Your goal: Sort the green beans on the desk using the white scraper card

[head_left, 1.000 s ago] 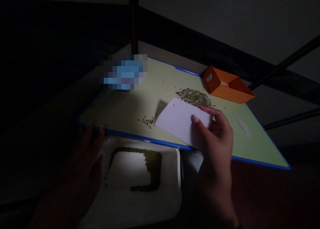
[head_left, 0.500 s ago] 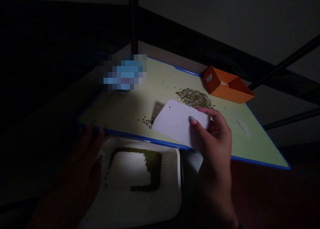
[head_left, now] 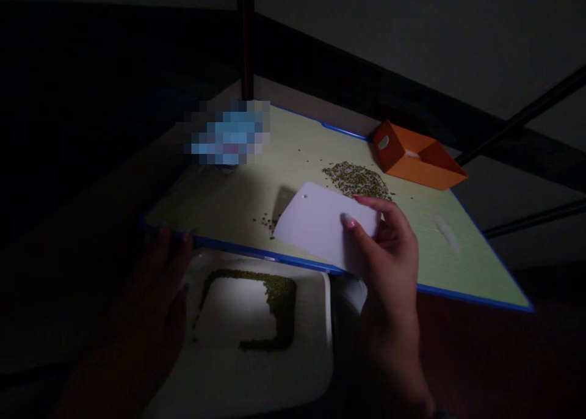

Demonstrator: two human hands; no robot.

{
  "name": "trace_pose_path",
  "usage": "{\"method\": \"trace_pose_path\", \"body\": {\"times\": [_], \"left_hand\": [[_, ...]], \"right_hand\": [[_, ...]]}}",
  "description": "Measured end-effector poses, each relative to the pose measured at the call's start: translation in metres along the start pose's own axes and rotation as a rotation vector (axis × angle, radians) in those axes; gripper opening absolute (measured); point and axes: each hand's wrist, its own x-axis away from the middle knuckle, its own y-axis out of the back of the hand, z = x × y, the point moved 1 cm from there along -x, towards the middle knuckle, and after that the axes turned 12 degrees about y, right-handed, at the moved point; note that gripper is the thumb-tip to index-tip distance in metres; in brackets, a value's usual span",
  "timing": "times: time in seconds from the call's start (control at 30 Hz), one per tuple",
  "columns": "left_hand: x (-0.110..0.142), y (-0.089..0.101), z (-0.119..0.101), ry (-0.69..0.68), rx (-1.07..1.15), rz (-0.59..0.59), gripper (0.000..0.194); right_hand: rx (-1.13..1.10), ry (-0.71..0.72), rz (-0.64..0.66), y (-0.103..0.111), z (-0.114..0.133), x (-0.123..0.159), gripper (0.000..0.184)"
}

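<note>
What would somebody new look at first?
Probably the orange, open-topped box at the back right of the pale green, blue-edged board. Next, the flat, white, plastic-looking scraper in the right hand, near the board's front edge, with a patch of small green grains beyond. Below that edge, a white, round-cornered tray holds more.

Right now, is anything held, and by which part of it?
The right hand grips the flat, smooth white scraper by its right end, thumb on top. Whether the shadowed left hand holds anything is unclear.

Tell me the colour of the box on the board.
Orange; the box shows best in the head view.
</note>
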Motion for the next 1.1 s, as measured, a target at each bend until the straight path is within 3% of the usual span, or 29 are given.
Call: {"method": "trace_pose_path", "body": {"times": [0.47,0.7,0.77,0.87,1.0,1.1], "left_hand": [[-0.001,0.001,-0.001,-0.023,-0.017,-0.004,0.063],[0.001,0.000,0.000,-0.013,0.002,0.011,0.064],[0.000,0.000,0.000,0.005,-0.006,0.005,0.064],[-0.001,-0.001,0.002,0.003,-0.017,0.008,0.065],[-0.001,-0.004,0.003,-0.009,0.003,-0.005,0.064],[-0.001,-0.006,0.004,0.006,0.023,-0.017,0.065]], "right_hand": [[-0.032,0.015,0.048,-0.007,0.004,0.001,0.025],[-0.140,-0.008,0.145,0.000,0.005,0.001,0.023],[-0.091,0.006,0.079,0.008,0.005,-0.002,0.026],[0.034,0.052,-0.165,0.021,0.008,-0.005,0.037],[0.248,0.219,-0.463,0.027,0.027,0.007,0.024],[0.407,0.351,-0.389,0.018,0.049,0.033,0.023]]}}
